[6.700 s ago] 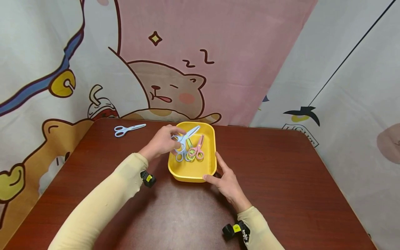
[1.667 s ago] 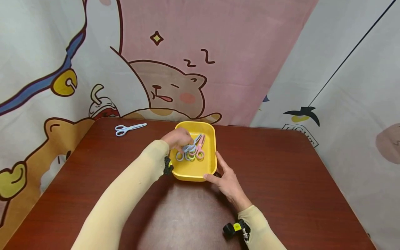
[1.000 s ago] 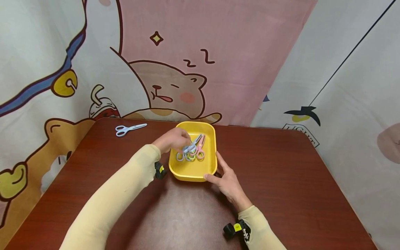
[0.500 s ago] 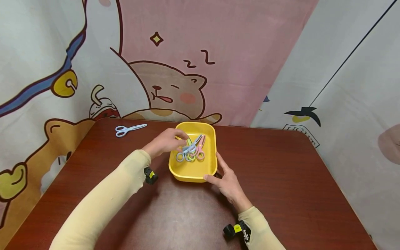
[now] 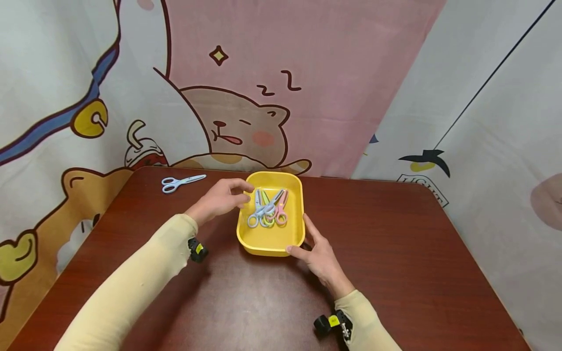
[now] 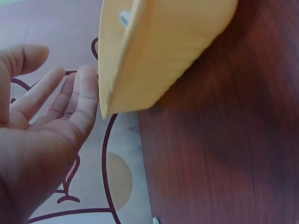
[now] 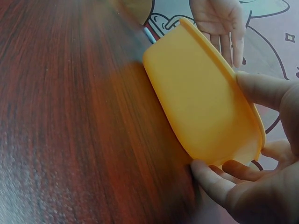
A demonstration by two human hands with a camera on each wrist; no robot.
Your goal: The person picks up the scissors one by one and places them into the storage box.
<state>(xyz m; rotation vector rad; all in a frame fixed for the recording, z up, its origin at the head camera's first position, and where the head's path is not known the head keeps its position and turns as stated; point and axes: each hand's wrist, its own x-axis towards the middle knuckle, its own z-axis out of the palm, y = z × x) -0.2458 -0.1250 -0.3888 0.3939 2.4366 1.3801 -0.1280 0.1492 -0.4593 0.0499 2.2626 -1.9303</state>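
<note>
A yellow plastic tray [image 5: 270, 241] stands on the table, and several scissors lie overlapping inside it. Pink scissors [image 5: 282, 207] are on the right of the pile. Blue scissors [image 5: 274, 200] cross over lime-green scissors [image 5: 265, 196], with another blue pair at the left. My left hand [image 5: 221, 199] hovers by the tray's left rim, holding nothing; its fingers are loosely bent in the left wrist view. With thumb on the rim and fingers against the side, my right hand [image 5: 322, 256] grips the tray's near right corner, also seen in the right wrist view.
Light blue scissors [image 5: 183, 183] lie on the table at the back left, left of the tray. The dark red-brown table [image 5: 395, 243] ends at the back against a cartoon-printed cloth [image 5: 351, 73].
My left hand earlier held blue scissors over the tray; these now lie on the pile. It has since let go and drawn back left. My right hand has stayed on the tray.
</note>
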